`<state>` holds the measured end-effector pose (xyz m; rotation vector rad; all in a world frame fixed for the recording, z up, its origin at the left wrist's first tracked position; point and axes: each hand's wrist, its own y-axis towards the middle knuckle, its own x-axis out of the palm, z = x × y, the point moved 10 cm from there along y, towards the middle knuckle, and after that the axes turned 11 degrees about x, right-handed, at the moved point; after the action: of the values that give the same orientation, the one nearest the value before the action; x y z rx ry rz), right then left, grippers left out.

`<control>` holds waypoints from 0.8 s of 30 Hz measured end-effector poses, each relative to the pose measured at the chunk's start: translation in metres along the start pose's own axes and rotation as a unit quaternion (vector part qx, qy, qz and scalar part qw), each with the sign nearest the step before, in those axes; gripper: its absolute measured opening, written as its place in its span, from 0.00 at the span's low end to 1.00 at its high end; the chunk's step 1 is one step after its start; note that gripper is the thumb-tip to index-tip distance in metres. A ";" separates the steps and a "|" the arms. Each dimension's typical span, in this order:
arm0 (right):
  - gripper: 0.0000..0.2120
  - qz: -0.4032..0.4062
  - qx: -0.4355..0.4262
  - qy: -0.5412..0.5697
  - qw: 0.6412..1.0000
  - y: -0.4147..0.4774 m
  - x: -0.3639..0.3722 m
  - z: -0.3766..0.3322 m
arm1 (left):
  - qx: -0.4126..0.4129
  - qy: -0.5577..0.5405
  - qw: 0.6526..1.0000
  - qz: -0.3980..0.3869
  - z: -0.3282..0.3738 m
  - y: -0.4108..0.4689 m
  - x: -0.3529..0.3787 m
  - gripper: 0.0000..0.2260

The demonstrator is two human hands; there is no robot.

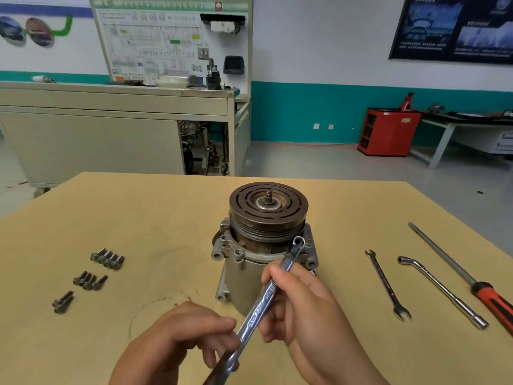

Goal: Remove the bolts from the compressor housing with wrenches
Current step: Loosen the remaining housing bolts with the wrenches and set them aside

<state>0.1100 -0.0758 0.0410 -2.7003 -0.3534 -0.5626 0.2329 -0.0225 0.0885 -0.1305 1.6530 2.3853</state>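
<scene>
Head view: both hands hold one wrench (263, 301). The left hand (180, 337) has its grip closed on the lower shaft, and the right hand (305, 309) pinches it higher up. The ring end is at the right flange of the compressor (247, 282), which stands upright in the middle of the surface (138, 212). I cannot tell if the ring sits on a bolt.

I think the ring may slip and round the head if it is not fully seated. Nothing clamps the compressor, so a hard pull may turn it or tip it.

Removed bolts (107, 258) lie on the left, and they could roll. On the right lie a spanner (387, 286), a socket wrench (441, 291) and a screwdriver (455, 270). Behind are a grey bench (91, 145), a board (172, 40) and a red cabinet (387, 132).
</scene>
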 end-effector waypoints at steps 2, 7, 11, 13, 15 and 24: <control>0.10 -0.006 0.016 0.026 1.000 0.000 0.005 0.002 | 0.035 0.073 0.997 0.000 0.015 0.000 -0.003 0.12; 0.08 -0.034 0.055 0.085 0.994 -0.003 0.014 0.006 | 0.033 0.191 0.981 0.021 0.042 0.004 0.006 0.09; 0.09 -0.060 0.066 0.111 0.990 -0.004 0.022 0.005 | -0.005 0.162 0.982 0.101 0.030 -0.002 0.000 0.10; 0.07 -0.072 0.066 0.122 0.988 -0.004 0.027 0.001 | 0.008 0.107 0.980 0.170 0.015 -0.005 -0.013 0.11; 0.09 -0.076 0.072 0.124 0.987 -0.004 0.029 0.001 | 0.009 0.072 0.973 0.218 -0.005 -0.005 -0.024 0.12; 0.07 -0.046 0.041 0.115 0.991 -0.006 0.031 -0.003 | -0.189 0.121 0.971 0.086 -0.125 0.020 -0.009 0.30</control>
<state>0.1345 -0.0660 0.0586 -2.5167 -0.4284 -0.8558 0.2289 -0.1465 0.0639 -0.3713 1.3219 2.8976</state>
